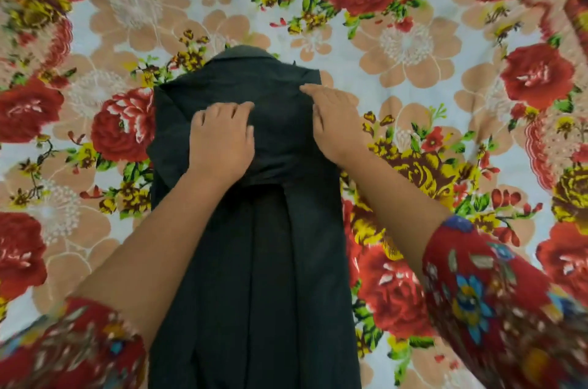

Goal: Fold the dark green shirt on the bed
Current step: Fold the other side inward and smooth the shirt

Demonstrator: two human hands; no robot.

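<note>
Dark green shirt (254, 261) lies on bed (413, 48), bottom cut off at 6 o'clock. Left hand (222, 137) w/ fingers curled and right hand (334, 121) flat, both press on it, holding nothing.

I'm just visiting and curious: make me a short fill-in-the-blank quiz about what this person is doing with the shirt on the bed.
1. The dark green shirt lies on a bedsheet printed with ____.
2. The shirt's collar points ____ from the person.
3. The left hand and right hand both rest ____ the shirt.
4. The person's sleeves are mainly ____ with a flower print.

Missing words: flowers; away; on; red
</note>
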